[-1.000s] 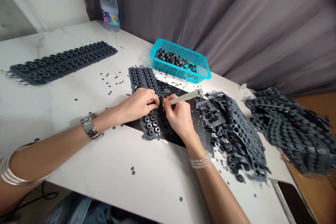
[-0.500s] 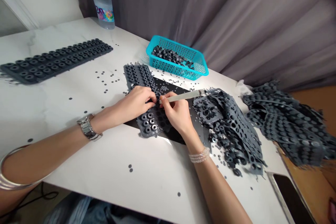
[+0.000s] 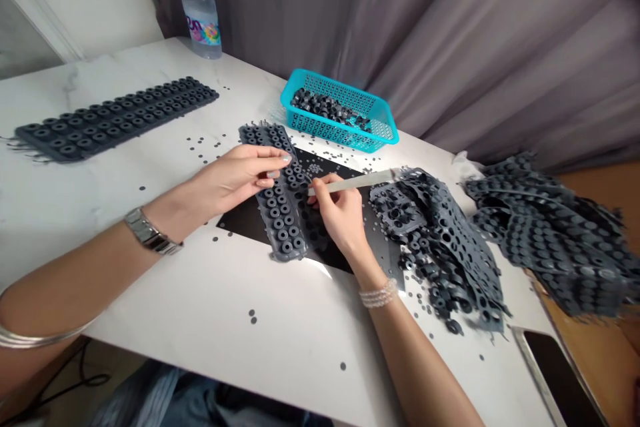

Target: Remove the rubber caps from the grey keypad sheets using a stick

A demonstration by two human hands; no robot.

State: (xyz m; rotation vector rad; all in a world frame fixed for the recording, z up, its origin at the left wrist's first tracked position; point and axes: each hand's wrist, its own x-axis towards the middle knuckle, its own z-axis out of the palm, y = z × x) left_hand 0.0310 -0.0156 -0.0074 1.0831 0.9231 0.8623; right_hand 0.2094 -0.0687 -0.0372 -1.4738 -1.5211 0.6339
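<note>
My left hand hovers over a dark grey rubber strip with rows of raised rings, its fingers stretched out and holding nothing visible. My right hand is wrapped round a long pale flat tool beside the strip's right edge. The strip lies across a black mat. To the right, a punched rubber sheet rests with many loose black rings around it.
A turquoise basket holds small black rings. Another ringed strip lies at the left, a water bottle behind. More rubber sheets and a phone are at the right. Small dark discs dot the white table.
My left hand has come off the strip, moved left and up, and its fingers have opened out. More of the strip's rings show. My right hand stays nearly in place with the tool.
</note>
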